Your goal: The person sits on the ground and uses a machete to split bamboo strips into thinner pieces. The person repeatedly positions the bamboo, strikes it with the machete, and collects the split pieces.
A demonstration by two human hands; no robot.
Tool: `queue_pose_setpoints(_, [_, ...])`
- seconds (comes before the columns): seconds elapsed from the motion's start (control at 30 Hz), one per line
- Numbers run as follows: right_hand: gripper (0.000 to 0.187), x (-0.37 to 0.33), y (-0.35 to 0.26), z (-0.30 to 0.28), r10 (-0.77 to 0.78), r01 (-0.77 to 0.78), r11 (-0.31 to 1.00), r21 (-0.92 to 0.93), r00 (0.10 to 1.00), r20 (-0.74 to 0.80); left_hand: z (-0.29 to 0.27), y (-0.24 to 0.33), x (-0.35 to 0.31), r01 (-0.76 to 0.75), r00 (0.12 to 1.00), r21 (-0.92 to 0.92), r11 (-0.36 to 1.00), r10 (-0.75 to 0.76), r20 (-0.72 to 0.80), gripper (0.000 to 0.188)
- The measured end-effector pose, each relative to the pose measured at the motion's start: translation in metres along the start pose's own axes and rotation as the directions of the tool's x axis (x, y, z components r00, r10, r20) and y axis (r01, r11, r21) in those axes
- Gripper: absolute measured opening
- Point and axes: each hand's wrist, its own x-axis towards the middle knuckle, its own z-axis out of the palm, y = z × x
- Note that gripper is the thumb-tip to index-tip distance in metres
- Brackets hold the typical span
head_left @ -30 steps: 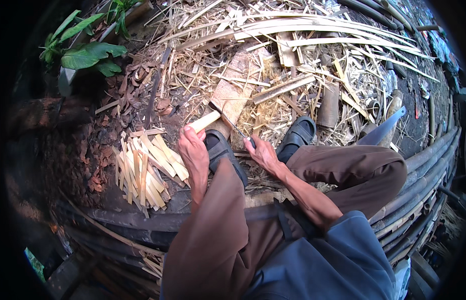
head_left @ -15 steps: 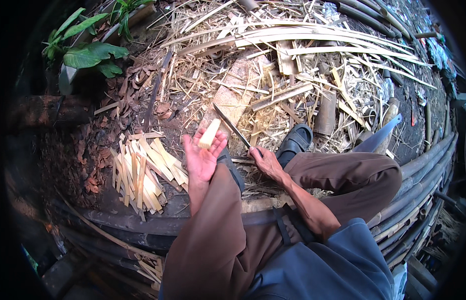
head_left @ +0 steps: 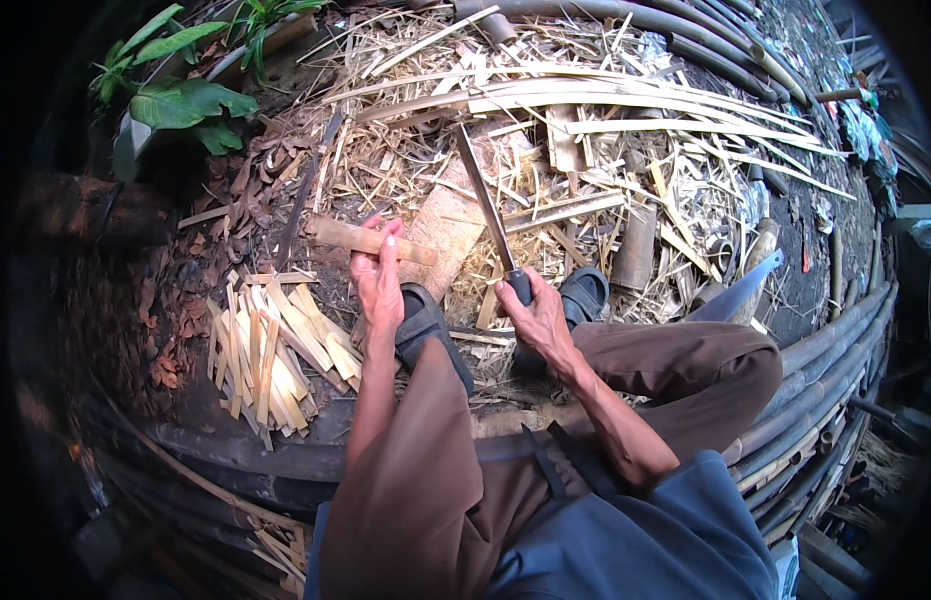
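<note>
My left hand (head_left: pixel 378 282) grips a short flat piece of bamboo (head_left: pixel 338 236), held crosswise above the ground. Its pale brown outer face shows, and part of it is behind my fingers. In my right hand (head_left: pixel 542 322) is a long knife (head_left: pixel 490 205), held by its dark handle with the blade pointing away from me. Blade and bamboo are apart. Beneath and beyond them lies a worn wooden board (head_left: pixel 449 232) with shavings around it. Just left of my left forearm is a heap of split bamboo strips (head_left: pixel 269 350).
Long pale bamboo strips (head_left: pixel 636 98) lie across the far ground over scattered shavings. To the right are a bamboo tube (head_left: pixel 636 245) and a saw blade (head_left: pixel 738 292). A green leafy plant (head_left: pixel 191 105) grows far left. Bamboo poles (head_left: pixel 816 350) run along the right.
The bamboo piece, which lay end-on in my opened left palm, is now turned crosswise and gripped. The knife has been raised and its tip points farther away from me.
</note>
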Motion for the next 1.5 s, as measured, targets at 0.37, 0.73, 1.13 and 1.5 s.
queue_pose_setpoints(0.37, [0.058, -0.018, -0.065, 0.015, -0.250, 0.255, 0.967, -0.008, 0.955, 0.158, -0.009, -0.016, -0.007, -0.324, 0.931, 0.575, 0.751, 0.144, 0.337, 0.031])
queue_pose_setpoints(0.73, [0.036, -0.017, -0.070, 0.023, 0.000, -0.085, 0.943, 0.321, 0.966, 0.258, 0.015, -0.015, -0.016, -0.360, 0.903, 0.623, 0.694, 0.091, 0.420, 0.046])
queue_pose_setpoints(1.13, [0.035, -0.019, -0.073, 0.024, 0.014, -0.111, 0.937, 0.331, 0.959, 0.284, 0.008, -0.026, -0.016, -0.369, 0.906, 0.663, 0.652, 0.092, 0.413, 0.053])
queue_pose_setpoints(1.5, [0.045, -0.017, -0.074, 0.029, -0.136, 0.091, 0.972, 0.216, 0.970, 0.202, 0.022, -0.009, -0.017, -0.330, 0.914, 0.634, 0.700, 0.068, 0.400, 0.042])
